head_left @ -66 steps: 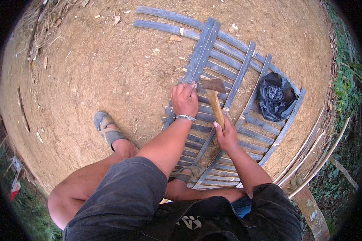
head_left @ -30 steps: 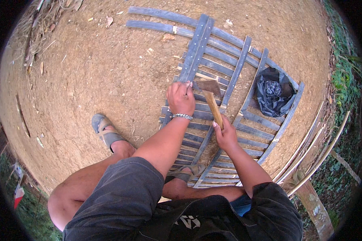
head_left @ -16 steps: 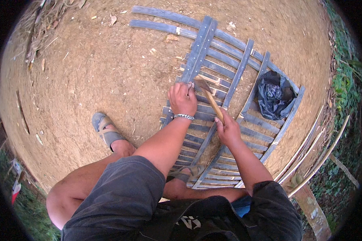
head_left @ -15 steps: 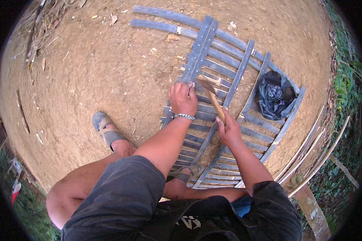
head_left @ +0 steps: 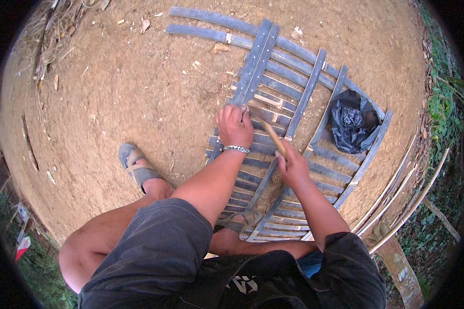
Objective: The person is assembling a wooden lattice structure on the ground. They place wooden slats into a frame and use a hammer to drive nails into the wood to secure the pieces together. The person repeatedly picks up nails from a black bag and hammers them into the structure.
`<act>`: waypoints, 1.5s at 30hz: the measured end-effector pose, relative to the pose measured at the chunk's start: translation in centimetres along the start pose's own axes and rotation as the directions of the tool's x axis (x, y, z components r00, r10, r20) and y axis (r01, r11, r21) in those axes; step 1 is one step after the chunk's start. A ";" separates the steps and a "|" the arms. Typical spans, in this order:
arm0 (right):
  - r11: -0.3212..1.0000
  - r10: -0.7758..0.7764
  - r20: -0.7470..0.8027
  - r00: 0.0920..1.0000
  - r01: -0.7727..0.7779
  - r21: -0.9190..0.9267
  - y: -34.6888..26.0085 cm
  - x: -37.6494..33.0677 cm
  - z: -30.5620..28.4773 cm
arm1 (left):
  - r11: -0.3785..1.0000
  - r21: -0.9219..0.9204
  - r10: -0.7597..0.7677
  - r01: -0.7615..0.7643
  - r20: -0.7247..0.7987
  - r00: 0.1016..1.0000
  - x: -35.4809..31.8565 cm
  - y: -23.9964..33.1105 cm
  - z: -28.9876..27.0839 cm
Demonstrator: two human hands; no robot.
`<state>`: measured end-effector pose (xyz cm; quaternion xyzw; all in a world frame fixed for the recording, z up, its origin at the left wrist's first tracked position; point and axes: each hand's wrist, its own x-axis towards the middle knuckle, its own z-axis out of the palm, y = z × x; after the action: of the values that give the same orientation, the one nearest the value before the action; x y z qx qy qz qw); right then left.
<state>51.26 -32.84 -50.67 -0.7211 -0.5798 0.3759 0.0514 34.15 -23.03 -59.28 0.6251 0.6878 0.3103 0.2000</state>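
Note:
My left hand [head_left: 234,126], with a chain bracelet at the wrist, is closed in a pinch on the dark double slat [head_left: 257,64] of a slatted frame. Whatever its fingertips hold is too small to tell. In my right hand [head_left: 295,167] is the wooden handle of a hammer [head_left: 271,132]. The hammer's head is smeared by motion, right beside the left fingertips. Pale dots like nail heads run in rows along the double slat. Crosswise strips [head_left: 283,87] lie beneath the long slats, some showing pale edges.
A black plastic bag [head_left: 353,121], open at the top with shiny small metal pieces inside, rests on the frame's right part. My sandalled left foot [head_left: 139,167] stands on bare soil; the other foot is on the frame. Pale poles [head_left: 415,201] and green plants edge the right side.
The hammer has swung, its head dropping toward the left fingertips, and my right wrist has tilted slightly. My left hand and the frame stay in place.

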 end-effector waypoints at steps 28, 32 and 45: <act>0.912 0.127 -0.119 0.985 -0.069 0.403 -0.1 -2.3 0.2 | 0.900 0.255 -0.321 0.353 -0.159 0.934 -0.5 -0.7 -1.1; 0.955 0.050 -0.096 0.994 -0.019 0.295 0.7 -2.5 -0.1 | 0.877 0.318 -0.335 0.361 -0.135 0.932 -0.5 -0.8 -0.2; 0.901 0.137 -0.128 0.982 -0.070 0.427 0.7 -1.8 1.3 | 0.890 0.383 -0.239 0.246 -0.066 0.969 -0.4 -0.8 -0.5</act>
<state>50.94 -35.09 -51.10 -0.7499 -0.4401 0.4369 0.2305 33.30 -23.57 -59.51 0.5589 0.8097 0.1458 0.1034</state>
